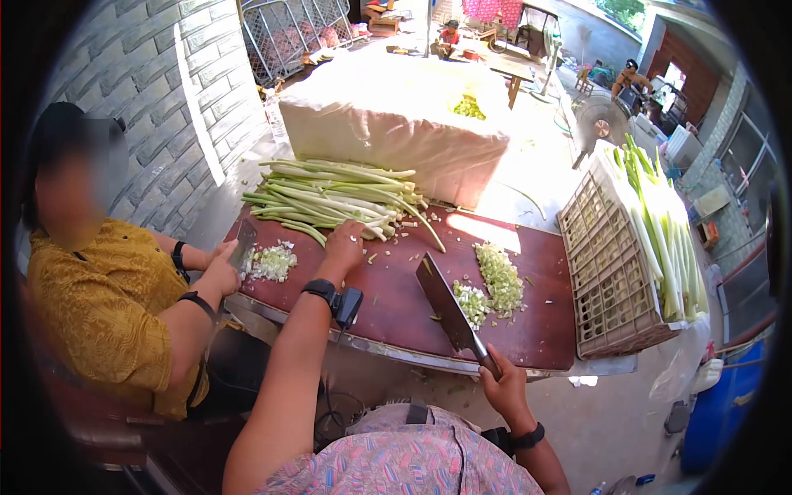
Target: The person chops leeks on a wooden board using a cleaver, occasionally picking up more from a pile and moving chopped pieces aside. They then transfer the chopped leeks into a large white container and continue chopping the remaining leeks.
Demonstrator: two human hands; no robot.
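My right hand [505,386] grips the dark wooden handle of a cleaver [445,304]. Its broad blade slants up and left over the red board [392,309], beside the chopped green onion [498,279], which lies in a long heap with a whiter clump near the blade. At the front edge of a pile of whole green onions [330,194], my left hand [345,246] has its fingers curled against the stalks, the fingertips partly hidden. A small white bit sticks to the back of that hand.
On the left, a person in a mustard shirt [115,289] holds a knife [242,246] beside another chopped heap [272,261]. A plastic crate [606,272] of long green onions stands at the board's right end. Behind the board is a large cloth-covered block [388,136].
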